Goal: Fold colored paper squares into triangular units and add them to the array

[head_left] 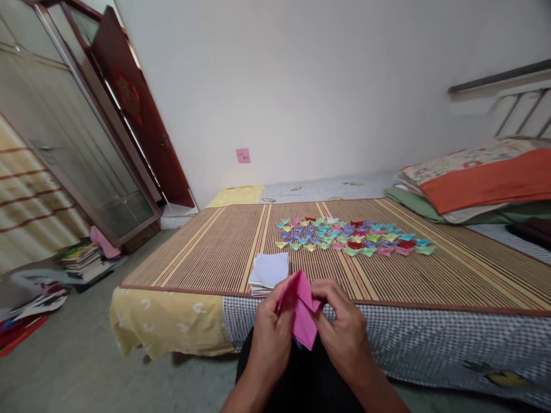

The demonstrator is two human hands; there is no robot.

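Between my two hands, in front of the bed's near edge, is a bright pink sheet of origami paper (305,321), partly folded, with a raised peak and a point hanging down. My left hand (271,327) pinches its left side. On the right side, my right hand (343,318) grips a folded flap between thumb and fingers. Just beyond my left hand lies a stack of square paper sheets (271,269), pale lilac on top. Farther back, several rows of small folded paper boats (344,235) in many colours rest on the striped mat.
The striped bamboo mat (206,246) covers the bed. Folded bedding (486,178) is piled at the right. A pink note (243,155) sticks to the wall. On the floor at left are stacked books (81,258), near a glazed door (86,137).
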